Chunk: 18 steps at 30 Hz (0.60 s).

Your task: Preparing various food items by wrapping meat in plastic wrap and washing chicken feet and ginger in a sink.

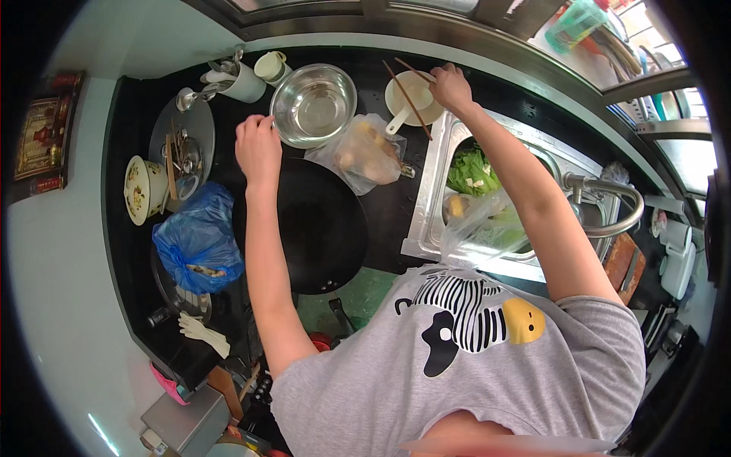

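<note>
A shiny metal bowl (pixel 314 105) stands near the back of the dark counter, its left rim pinched by the fingers of my left hand (pixel 258 149). My right hand (pixel 452 87) is at the right rim of a cream bowl (pixel 425 85), where one end of a chopstick (pixel 414 69) meets the fingers; what exactly it grips is unclear. A second chopstick (pixel 409 101) crosses that bowl, and a white spoon (pixel 403 116) rests in it. Between the bowls and a black wok (pixel 320 228) lies a clear plastic bag (pixel 370 157) with food inside.
Leafy greens (pixel 473 170) and bagged produce lie in the metal sink (pixel 425 200) at right, below a curved faucet (pixel 634 205). A blue plastic bag (pixel 200 240), patterned bowl (pixel 145 191), utensil holder (pixel 246 85), mug (pixel 269 65) and rubber glove (pixel 205 336) are at left.
</note>
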Available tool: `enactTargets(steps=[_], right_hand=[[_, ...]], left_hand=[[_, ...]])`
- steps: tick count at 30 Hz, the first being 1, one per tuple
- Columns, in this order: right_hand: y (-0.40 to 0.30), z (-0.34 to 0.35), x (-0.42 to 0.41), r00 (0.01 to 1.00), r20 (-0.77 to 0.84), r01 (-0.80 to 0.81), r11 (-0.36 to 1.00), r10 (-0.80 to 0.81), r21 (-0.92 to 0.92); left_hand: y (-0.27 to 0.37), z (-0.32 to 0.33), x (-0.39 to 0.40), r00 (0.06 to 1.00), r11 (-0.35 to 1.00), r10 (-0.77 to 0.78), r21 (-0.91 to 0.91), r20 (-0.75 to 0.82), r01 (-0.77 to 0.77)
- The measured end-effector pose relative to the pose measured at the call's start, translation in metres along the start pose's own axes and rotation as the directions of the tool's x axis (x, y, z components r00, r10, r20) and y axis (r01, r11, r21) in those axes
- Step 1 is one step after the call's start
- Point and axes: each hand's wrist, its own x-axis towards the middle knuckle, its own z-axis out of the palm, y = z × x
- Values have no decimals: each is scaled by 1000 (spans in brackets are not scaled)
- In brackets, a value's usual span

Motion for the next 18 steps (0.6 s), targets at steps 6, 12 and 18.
enactTargets(steps=[6, 12, 18], right_hand=[[-12, -7, -4, 996, -68, 59, 998, -59, 7], [-23, -21, -21, 988, -47, 151, 985, -148, 88], [-27, -34, -24, 989, -16, 148, 976, -147, 161]], left_hand=[[-28, 82, 47, 830, 940, -266, 323, 490, 111], [-35, 121, 57, 551, 848, -513, 290, 658, 443], [-67, 147, 73, 446, 819, -545, 337, 710, 464]])
